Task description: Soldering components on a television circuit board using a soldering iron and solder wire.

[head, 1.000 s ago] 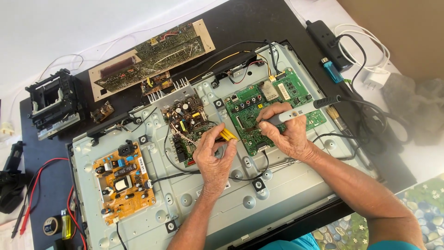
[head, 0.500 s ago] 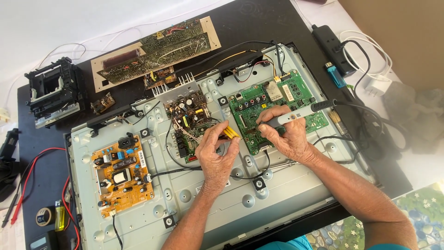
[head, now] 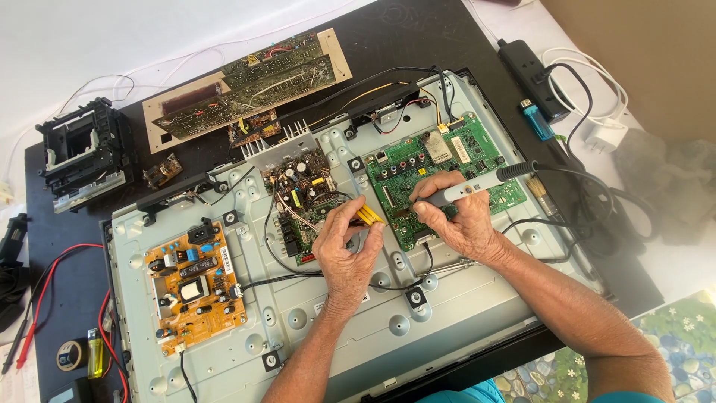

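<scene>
You work over a black table against a white wall, with the metal back panel of an opened flat screen lying flat on it; an orange board sits at its left, a green board at centre right; your left hand arches over the panel, fingers pinched on a yellow tool; your right hand rests on the green board, closed around a grey soldering iron, tip pointing left.
</scene>
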